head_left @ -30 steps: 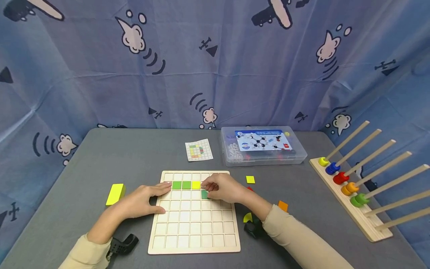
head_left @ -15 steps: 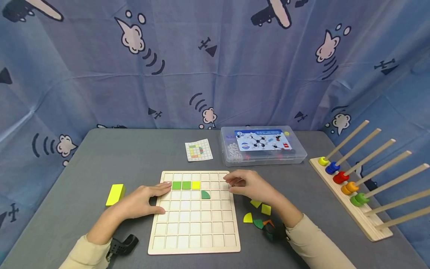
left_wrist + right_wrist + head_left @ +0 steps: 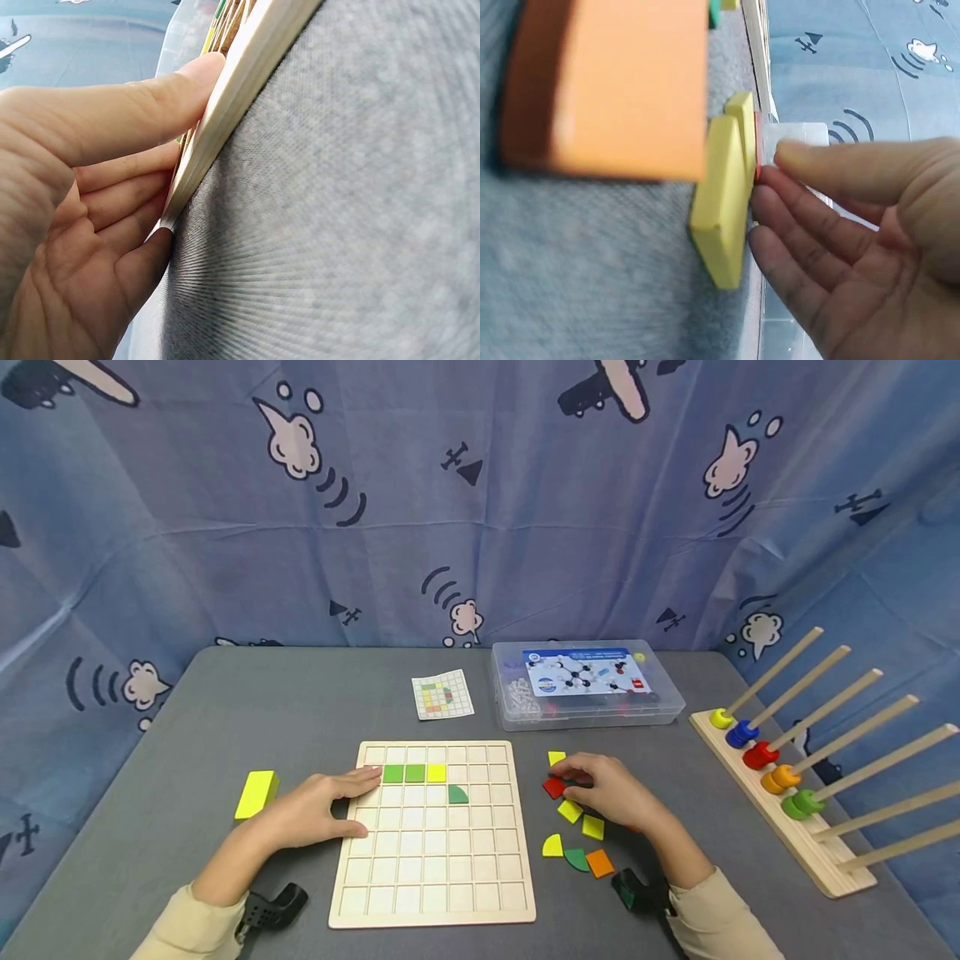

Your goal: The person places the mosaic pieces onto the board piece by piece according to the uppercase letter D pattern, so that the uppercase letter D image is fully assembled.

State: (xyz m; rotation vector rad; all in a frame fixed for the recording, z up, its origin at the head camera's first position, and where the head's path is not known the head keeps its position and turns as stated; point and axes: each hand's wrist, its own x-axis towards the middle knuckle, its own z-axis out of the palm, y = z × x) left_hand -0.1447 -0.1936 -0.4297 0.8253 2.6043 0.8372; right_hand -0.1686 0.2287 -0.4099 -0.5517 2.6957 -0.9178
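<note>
My left hand (image 3: 322, 808) rests on the left edge of a wooden grid board (image 3: 435, 843), its fingers fairly straight on top. In the left wrist view the thumb touches the board's rim. Two green square tiles (image 3: 403, 773), a yellow square tile (image 3: 437, 773) and a green quarter-circle tile (image 3: 457, 794) lie in the grid. To the right of the board, my right hand (image 3: 611, 789) hovers over loose tiles with fingers slightly bent. Its thumb and index finger are apart beside a red tile (image 3: 553, 787); whether they touch it, I cannot tell.
Loose yellow tiles (image 3: 570, 811), a yellow quarter-circle (image 3: 552, 846), a green one (image 3: 577, 859) and an orange tile (image 3: 600, 863) lie right of the board. A pattern card (image 3: 442, 695), plastic box (image 3: 588, 693), peg stand (image 3: 787, 802) and yellow block (image 3: 257, 794) stand around.
My right hand has left the board and moved right to the loose tiles, uncovering the green quarter-circle in the grid. The left hand has stayed on the board's edge.
</note>
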